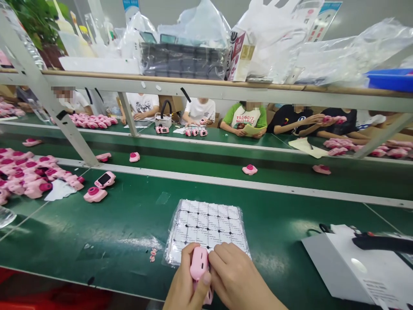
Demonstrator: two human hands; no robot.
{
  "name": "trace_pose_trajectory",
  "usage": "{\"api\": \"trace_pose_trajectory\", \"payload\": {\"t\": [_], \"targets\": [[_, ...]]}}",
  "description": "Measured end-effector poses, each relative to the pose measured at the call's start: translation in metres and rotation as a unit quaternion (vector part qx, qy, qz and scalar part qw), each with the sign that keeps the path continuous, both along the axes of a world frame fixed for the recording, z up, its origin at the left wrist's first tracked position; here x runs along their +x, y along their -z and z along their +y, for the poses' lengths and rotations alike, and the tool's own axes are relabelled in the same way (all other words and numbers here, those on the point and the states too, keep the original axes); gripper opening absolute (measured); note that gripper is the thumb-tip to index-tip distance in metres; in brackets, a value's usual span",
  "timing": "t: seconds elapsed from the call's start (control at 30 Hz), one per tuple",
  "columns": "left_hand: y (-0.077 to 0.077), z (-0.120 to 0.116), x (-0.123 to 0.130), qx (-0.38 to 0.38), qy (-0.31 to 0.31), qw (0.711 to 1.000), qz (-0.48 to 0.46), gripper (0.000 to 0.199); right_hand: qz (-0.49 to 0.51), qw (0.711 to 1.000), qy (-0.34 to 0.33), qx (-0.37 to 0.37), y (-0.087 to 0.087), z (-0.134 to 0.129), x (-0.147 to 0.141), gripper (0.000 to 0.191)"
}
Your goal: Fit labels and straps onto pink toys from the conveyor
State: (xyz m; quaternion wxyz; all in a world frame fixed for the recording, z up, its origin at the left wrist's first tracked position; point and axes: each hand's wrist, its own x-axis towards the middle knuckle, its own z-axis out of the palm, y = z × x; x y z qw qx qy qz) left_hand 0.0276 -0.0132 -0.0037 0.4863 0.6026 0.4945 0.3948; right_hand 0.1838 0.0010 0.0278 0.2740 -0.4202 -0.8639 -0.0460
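Far left: big heap of pink toy cameras [26, 172] on the green table [129, 230], with a crumpled white sheet [60, 190] just beside its near right side. Next, two loose pieces close together: lens-up camera [96, 194], magenta lens showing, and screen-up camera [105, 180] slightly behind it. Metal post [72, 125] slants up to the overhead shelf beyond. Then a small patch of clear film [163, 198] and some pink scraps [152, 255], both left of the label stack [208, 219]: white squares in rows, clear plastic around, lying flat on the table.

Left hand [185, 277]: fingers and thumb wrapped round the held camera [199, 261], gripping it, side with two dark slots up, at the near edge of the label stack. More pink shows below the thumb; can't tell if same piece. Right hand [232, 273]: fingers curled in at the held camera's right side; tips hidden, can't tell if they pinch anything.

Across, co-worker in green and white [247, 118] holds yellow paper [254, 130]; lone belt camera [249, 169] lies in front. Far right: grey-white machine [345, 267], black handle [380, 243] on top, well apart from right hand.
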Motion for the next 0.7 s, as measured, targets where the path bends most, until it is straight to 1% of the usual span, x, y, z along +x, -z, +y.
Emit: {"api": "trace_pose_trajectory", "payload": {"t": [0.2,0.33,0.4,0.57,0.7], "targets": [[-0.0034,0.0041,-0.0011,-0.009,0.014,0.999,-0.047,0.058,0.063,0.998,-0.02,0.019,0.004,0.0028,0.0011,0.022],[-0.0058,0.0056,-0.0008,-0.007,0.035,0.998,-0.05,0.062,0.082,0.995,-0.027,0.048,0.0021,0.0023,0.0005,0.023],[-0.0068,0.0059,0.0,-0.008,0.039,0.998,-0.049,0.062,0.09,0.994,-0.024,0.05,0.0002,0.0027,0.0005,0.023],[-0.0064,0.0076,0.002,-0.017,0.046,0.997,-0.056,0.059,0.104,0.994,-0.026,0.021,-0.003,0.0034,0.0033,0.022],[0.0007,0.0099,0.0007,-0.024,0.059,0.995,-0.074,0.058,0.119,0.992,-0.031,-0.015,-0.0045,0.0036,0.0067,0.02]]}}
